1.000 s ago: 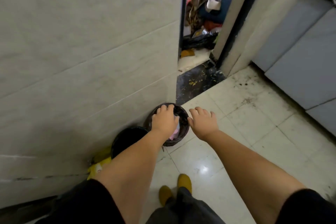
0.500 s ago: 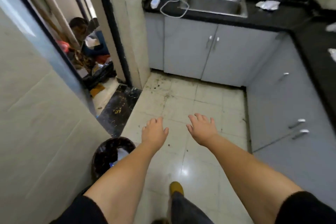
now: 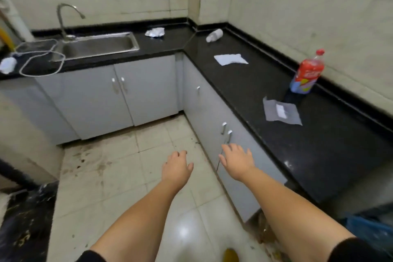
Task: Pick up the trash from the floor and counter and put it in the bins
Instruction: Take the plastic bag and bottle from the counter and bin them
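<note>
While both hands, left hand [image 3: 177, 167] and right hand [image 3: 237, 160], hang open and empty, the grey wrapper [image 3: 280, 112] on the counter [image 3: 319, 155], ahead of the right fingers, seems the next pickup.

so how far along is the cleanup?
Done: no loose trash shows on the floor, only stains. In hand: nothing; left hand and right hand are open and empty. Left on the counter: crumpled paper, small bottle, white sheet, red bottle, grey wrapper.
</note>
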